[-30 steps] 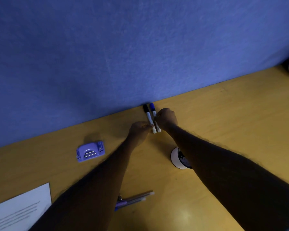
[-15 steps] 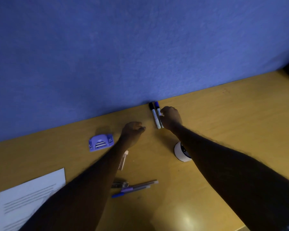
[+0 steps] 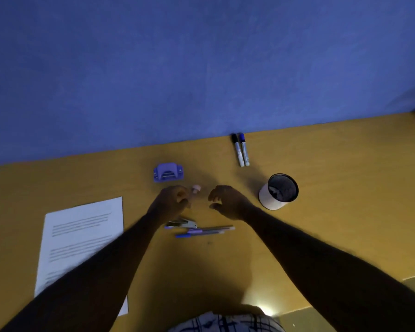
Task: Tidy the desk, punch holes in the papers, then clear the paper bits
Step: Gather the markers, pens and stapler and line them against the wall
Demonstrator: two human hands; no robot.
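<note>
My left hand [image 3: 170, 201] is curled around a small clear tube with a pink cap [image 3: 196, 188], whose cap sticks out past my fingers. Just to its right my right hand [image 3: 228, 200] hovers over the desk with loosely curled fingers, holding nothing. A purple hole punch [image 3: 168, 173] sits just beyond my left hand. A printed white sheet of paper [image 3: 82, 236] lies at the left, partly under my left forearm. Two markers [image 3: 241, 150] lie side by side against the blue partition.
A white mesh-lined pen cup [image 3: 278, 191] stands to the right of my right hand. A small stapler [image 3: 181, 223] and several pens [image 3: 205, 231] lie on the yellow desk [image 3: 345, 188] between my forearms. The blue partition [image 3: 201, 68] closes the far edge.
Both hands left the two markers by the partition and drew back toward me. My left hand now grips the small tube that lay on the desk. The view tilted down.
</note>
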